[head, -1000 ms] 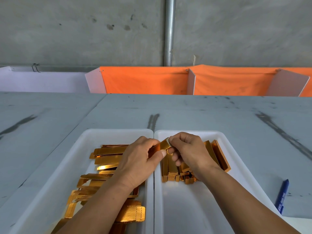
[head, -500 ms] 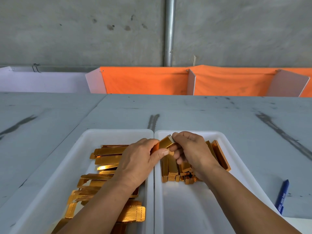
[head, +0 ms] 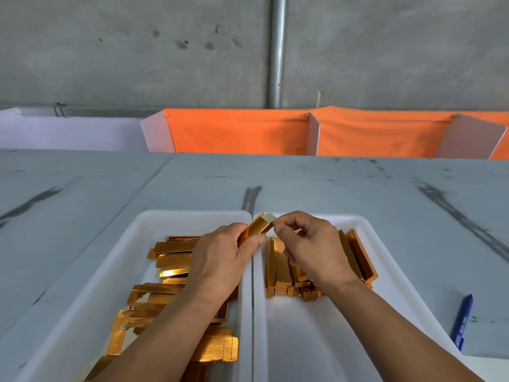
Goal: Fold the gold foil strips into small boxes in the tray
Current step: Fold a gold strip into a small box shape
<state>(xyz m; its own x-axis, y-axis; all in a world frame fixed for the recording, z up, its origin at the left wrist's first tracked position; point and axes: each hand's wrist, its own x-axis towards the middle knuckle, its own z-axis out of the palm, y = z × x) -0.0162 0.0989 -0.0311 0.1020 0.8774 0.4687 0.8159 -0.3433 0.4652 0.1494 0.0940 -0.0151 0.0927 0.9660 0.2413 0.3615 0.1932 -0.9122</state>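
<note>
strips (head: 172, 261): glossy gold foil | right tray (head: 297, 340): smooth white plastic | table (head: 344, 188): matt, scuffed grey | pipe (head: 278, 51): shiny metal

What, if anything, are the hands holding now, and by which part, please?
A half-folded gold foil box: the left hand grips its near end, the right hand pinches its far end by the flap.

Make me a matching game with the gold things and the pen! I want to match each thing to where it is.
Things:
1 flat gold strips
2 folded gold boxes
3 blue pen
4 half-folded strip

Places:
A on the table
B in the left tray
C pinched by the left hand and right hand
D in the right tray

Pairs: 1-B, 2-D, 3-A, 4-C
</note>
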